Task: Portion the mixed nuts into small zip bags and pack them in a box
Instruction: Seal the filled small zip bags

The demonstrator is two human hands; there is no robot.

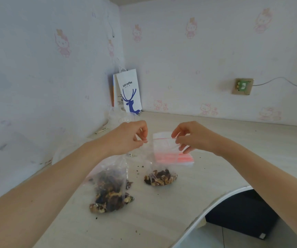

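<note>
Over the middle of the desk (pixel 224 149) we hold a small zip bag (pixel 163 145) up by its top edge, one hand at each end. Our left hand (pixel 129 136) pinches the left corner, and our right hand (pixel 196 138) pinches the right corner, where the red zip line meets the fingers (pixel 175 136). Both hands are closed on the bag.

The bag hangs straight down between them. Its portion of nuts (pixel 160 178) sits at the bottom, resting on the desk or just above it; we cannot tell which.

What matters for the next move is the zip line, which runs left to right, level, from one hand to the other. Sealing looks like the step in hand, and it would mean pressing along that line; both hands are equally near it.

The big bag of nuts (pixel 110 190) lies on the desk under our left forearm, well to the left of the small one. A stack of empty bags (pixel 181 159) lies just behind. No box is plainly in view.
</note>
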